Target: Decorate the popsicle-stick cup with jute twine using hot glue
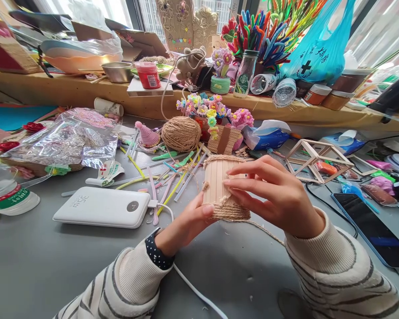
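Grey and cluttered, the worktable (pixel 36 266) runs up to a wooden ledge (pixel 69 91) crowded with bowls, jars and bright pipe-cleaner flowers (pixel 252 31) under a window. Near the table's middle the person holds a small stick-walled cup (pixel 219 177) upright just above the surface, its wall made of pale wooden sticks, its rim and lower part bound with twine.

The left hand (pixel 186 226) comes up from below in a striped sleeve, palm turned inward, fingers curled; its thumb (pixel 202 210) presses against the twine band at the cup's lower left. The right hand (pixel 275 195) reaches in from the right with the wrist bent, fingers long and nearly straight, lying across the front of the cup; the index fingertip rests on the sticks and the thumb sits low by the twine. Both hands grip the cup between them. A loose strand of twine (pixel 266 230) trails from the cup's base under the right wrist.

Behind the cup sits a ball of twine (pixel 181 133). A white power bank (pixel 103 206) lies to the left, its cable running toward the left wrist. A wooden stick frame (pixel 314 159) stands to the right, and a dark tablet (pixel 372 228) lies beyond the right forearm.
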Demonstrator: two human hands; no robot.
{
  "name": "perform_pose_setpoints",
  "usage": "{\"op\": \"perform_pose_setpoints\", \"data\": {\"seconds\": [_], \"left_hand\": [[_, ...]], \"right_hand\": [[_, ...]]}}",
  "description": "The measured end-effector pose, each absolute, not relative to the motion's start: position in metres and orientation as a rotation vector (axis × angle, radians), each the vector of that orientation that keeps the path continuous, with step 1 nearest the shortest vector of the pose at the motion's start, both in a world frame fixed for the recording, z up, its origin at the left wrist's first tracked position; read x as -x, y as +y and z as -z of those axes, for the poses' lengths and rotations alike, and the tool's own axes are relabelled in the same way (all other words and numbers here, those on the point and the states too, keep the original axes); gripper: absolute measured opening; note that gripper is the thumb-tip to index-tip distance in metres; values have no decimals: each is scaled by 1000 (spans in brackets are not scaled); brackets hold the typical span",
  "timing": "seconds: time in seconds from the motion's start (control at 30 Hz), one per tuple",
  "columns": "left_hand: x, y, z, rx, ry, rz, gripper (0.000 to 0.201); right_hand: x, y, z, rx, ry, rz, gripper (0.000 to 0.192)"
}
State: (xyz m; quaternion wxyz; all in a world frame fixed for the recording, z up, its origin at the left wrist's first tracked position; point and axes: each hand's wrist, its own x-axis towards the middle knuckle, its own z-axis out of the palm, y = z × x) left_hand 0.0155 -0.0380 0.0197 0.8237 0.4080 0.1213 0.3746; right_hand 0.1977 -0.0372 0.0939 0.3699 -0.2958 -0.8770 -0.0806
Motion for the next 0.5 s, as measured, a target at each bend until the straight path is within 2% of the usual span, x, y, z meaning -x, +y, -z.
{"op": "perform_pose_setpoints", "data": {"seconds": [0.27,0.5], "left_hand": [[-15,-38,-21,-883,270,-794,58],[-17,-38,-24,-868,312,-761,74]], "right_hand": [[-195,-37,-92,743,-2195,187,14],[-192,-38,-91,733,-2171,146,13]]}}
